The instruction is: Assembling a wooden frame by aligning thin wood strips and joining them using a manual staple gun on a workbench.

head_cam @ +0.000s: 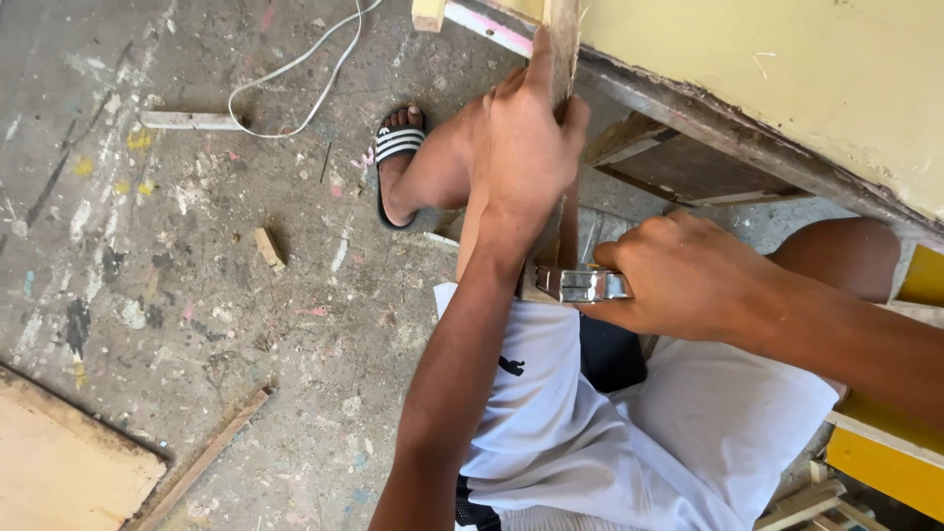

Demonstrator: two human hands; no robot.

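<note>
A person seated above a paint-spattered concrete floor (197, 246) grips a thin wooden strip (562, 39) in the left hand (526, 138), fingers wrapped closed around it and the thumb pressed up along its face. The strip stands nearly upright against the edge of a yellow panel (787, 79). The right hand (688, 275) is closed around a metal stapler (580, 285), whose nose meets the lower part of the strip just below the left wrist. Both hands work over white shorts (590, 423). A foot in a black sandal (398, 147) with white stripes rests on the floor just left of the hands. A white cable (295, 69) curls across the floor above it, with a small wood block (268, 248) well apart to the left and a board (59, 462) in the lower left corner.
</note>
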